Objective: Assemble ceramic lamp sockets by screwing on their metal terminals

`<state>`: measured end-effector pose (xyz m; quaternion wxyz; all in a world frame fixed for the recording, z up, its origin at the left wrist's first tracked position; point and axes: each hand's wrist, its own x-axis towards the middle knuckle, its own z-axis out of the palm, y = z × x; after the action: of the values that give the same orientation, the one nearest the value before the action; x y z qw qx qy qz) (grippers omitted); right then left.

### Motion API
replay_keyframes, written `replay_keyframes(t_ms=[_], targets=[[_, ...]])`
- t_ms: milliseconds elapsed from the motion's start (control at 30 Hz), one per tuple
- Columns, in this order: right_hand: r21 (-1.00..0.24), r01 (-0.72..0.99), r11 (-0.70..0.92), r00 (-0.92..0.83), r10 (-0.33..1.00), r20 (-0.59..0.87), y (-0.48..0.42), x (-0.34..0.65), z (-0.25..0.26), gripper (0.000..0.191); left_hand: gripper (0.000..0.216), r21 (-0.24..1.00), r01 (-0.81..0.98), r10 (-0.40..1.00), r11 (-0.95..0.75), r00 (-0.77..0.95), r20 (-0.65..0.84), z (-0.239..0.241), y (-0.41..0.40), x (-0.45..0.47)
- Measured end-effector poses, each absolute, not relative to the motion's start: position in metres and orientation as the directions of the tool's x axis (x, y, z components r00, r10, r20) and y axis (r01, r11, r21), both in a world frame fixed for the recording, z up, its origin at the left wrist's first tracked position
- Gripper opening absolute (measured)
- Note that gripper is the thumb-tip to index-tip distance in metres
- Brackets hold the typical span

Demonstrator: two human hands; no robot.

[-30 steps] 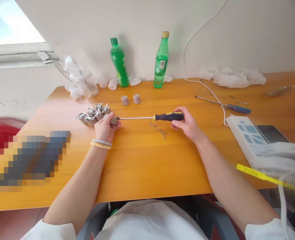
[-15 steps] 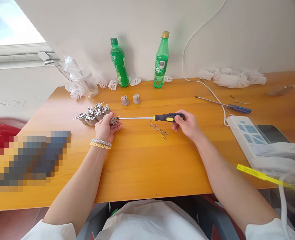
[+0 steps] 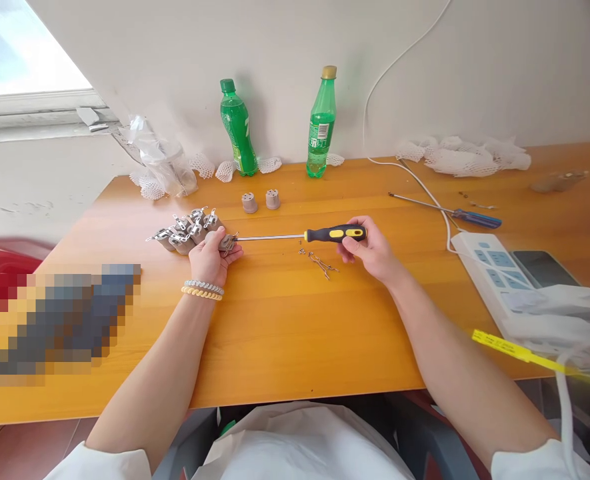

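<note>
Between the thumb and fingers of my left hand [image 3: 211,259] is a small grey-brown lamp socket [image 3: 226,243] with a metal bracket on its right end. My right hand [image 3: 372,250] grips the black and yellow handle of a screwdriver [image 3: 335,233]. The screwdriver lies level, and its shaft tip meets the bracket end of the socket; the exact contact is too small to make out. Left of my left hand stands a cluster of similar sockets with metal brackets [image 3: 179,233]. Loose screws [image 3: 302,251] and thin metal strips [image 3: 322,265] lie below the screwdriver.
Two sockets without brackets [image 3: 249,203] stand farther back. Two green bottles [image 3: 239,137] are by the wall. At right lie a blue-handled screwdriver [image 3: 475,218], a white power strip [image 3: 485,280], a phone [image 3: 545,268] and a white cable [image 3: 425,187]. Foam netting [image 3: 475,157] lies along the wall.
The screwdriver handle has turned, with its yellow patches facing differently. My right hand has loosened and shifted slightly on the handle. My left hand holds the socket in the same place.
</note>
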<state>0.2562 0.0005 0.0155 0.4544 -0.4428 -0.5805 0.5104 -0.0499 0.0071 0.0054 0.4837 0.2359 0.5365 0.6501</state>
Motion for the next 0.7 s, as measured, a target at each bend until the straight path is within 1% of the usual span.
replay_keyframes(t_ms=[67,133,167,233,300,333,400,433,500,600,633,700], targets=[[-0.982,0.164,0.089,-0.141,0.988,0.066,0.0024,0.2573,0.0122,0.037,0.029,0.927,-0.373,0.880,0.041,-0.427,-0.211,0.0049,0.0071,-0.0501],[-0.961,0.267,0.066,-0.114,0.993,0.037,0.0043,0.2595,0.0083,0.042,0.029,0.927,-0.374,0.878,0.035,-0.432,-0.208,0.0049,0.0071,-0.0502],[-0.956,0.289,0.054,-0.121,0.993,0.019,0.0047,0.2607,0.0069,0.045,0.029,0.926,-0.376,0.877,0.032,-0.434,-0.207,0.0050,0.0071,-0.0502],[-0.969,0.245,0.025,-0.172,0.985,-0.018,0.0043,0.2620,0.0064,0.046,0.029,0.926,-0.377,0.874,0.026,-0.442,-0.204,0.0054,0.0070,-0.0504],[-0.992,0.129,-0.007,-0.245,0.969,-0.039,0.0024,0.2618,0.0088,0.037,0.029,0.927,-0.376,0.871,0.022,-0.447,-0.202,0.0056,0.0067,-0.0505],[-0.997,0.077,-0.019,-0.270,0.962,-0.040,0.0013,0.2612,0.0105,0.037,0.029,0.927,-0.376,0.871,0.020,-0.449,-0.201,0.0056,0.0066,-0.0505],[-0.999,0.034,-0.024,-0.283,0.958,-0.032,-0.0001,0.2596,0.0134,0.040,0.029,0.925,-0.379,0.872,0.022,-0.445,-0.203,0.0054,0.0065,-0.0502],[-0.999,0.046,-0.018,-0.271,0.962,-0.030,-0.0003,0.2589,0.0141,0.039,0.029,0.924,-0.381,0.873,0.024,-0.442,-0.206,0.0052,0.0064,-0.0499],[-0.992,0.127,-0.015,-0.212,0.976,-0.042,0.0007,0.2585,0.0136,0.037,0.029,0.921,-0.388,0.873,0.029,-0.439,-0.212,0.0050,0.0064,-0.0491],[-0.962,0.272,-0.015,-0.129,0.990,-0.052,0.0034,0.2603,0.0102,0.045,0.029,0.921,-0.389,0.877,0.031,-0.431,-0.212,0.0051,0.0062,-0.0479],[-0.959,0.284,-0.012,-0.124,0.991,-0.049,0.0040,0.2611,0.0095,0.048,0.029,0.921,-0.387,0.879,0.030,-0.428,-0.209,0.0053,0.0060,-0.0477],[-0.976,0.219,-0.013,-0.163,0.985,-0.050,0.0043,0.2624,0.0097,0.048,0.028,0.923,-0.384,0.882,0.027,-0.426,-0.203,0.0056,0.0057,-0.0475]])
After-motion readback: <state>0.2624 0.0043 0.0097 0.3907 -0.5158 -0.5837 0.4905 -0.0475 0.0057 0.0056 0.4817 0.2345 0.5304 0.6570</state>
